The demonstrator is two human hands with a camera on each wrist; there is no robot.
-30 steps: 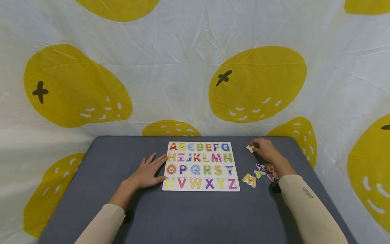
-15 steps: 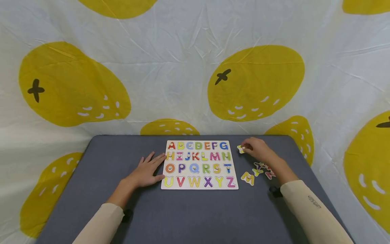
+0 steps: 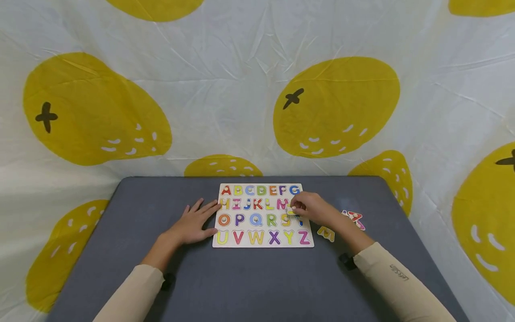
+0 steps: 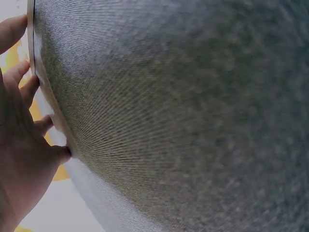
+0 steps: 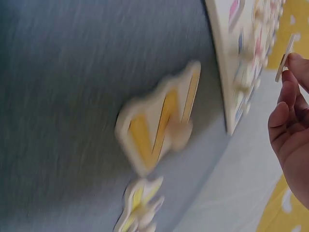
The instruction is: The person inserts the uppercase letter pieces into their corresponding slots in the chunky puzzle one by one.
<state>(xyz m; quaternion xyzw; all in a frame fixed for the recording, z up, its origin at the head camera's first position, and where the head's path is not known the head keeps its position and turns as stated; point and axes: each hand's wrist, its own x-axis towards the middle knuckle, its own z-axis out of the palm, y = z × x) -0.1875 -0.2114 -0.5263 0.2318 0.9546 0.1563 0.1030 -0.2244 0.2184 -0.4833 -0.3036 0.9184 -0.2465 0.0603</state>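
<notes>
A white alphabet puzzle board (image 3: 263,226) with colourful letters lies on the table. My left hand (image 3: 194,226) rests at the board's left edge, fingers spread and straight; its fingertips meet the edge in the left wrist view. My right hand (image 3: 311,207) is over the right side of the board, around the M and T. Between thumb and fingers it pinches a small yellow-marked letter piece (image 3: 290,211), seen edge-on as a thin letter piece (image 5: 286,58) in the right wrist view. The fingers partly cover this piece, so which letter it is I cannot tell.
Right of the board lies a yellow W-shaped piece (image 3: 326,233), its round knob facing up. Beyond it several loose letter pieces (image 3: 355,216) sit together, partly behind my right forearm. The grey table (image 3: 257,286) ends at a lemon-patterned cloth (image 3: 225,112).
My right hand has carried the yellow-marked piece left, from the table at the far right to over the board. My left hand stays at the board's edge.
</notes>
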